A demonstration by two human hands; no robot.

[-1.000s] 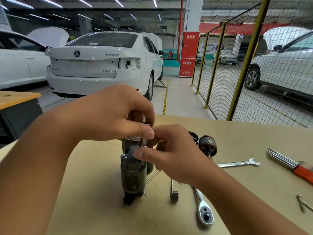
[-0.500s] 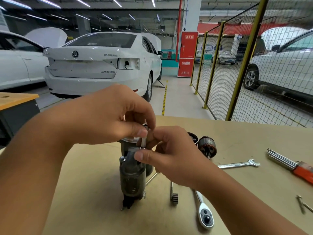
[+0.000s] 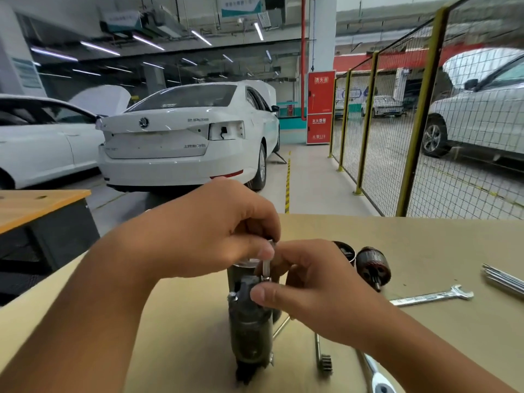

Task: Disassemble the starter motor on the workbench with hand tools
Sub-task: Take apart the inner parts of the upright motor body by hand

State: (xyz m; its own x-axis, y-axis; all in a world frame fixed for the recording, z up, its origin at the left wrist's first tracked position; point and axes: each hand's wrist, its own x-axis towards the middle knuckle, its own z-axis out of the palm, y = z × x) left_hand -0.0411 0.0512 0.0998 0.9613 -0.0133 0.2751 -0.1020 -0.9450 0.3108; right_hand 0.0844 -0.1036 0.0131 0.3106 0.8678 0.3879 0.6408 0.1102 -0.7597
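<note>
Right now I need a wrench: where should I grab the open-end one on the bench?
Take the open-end wrench by its bare shank from above; it lies flat, apart from the armature, jaw end pointing right.

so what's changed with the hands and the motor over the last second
Very little. The left hand and right hand keep pinching the small metal bolt at the top of the upright starter motor; whether it has risen is unclear. The armature, wrench and ratchet lie where they were.
</note>
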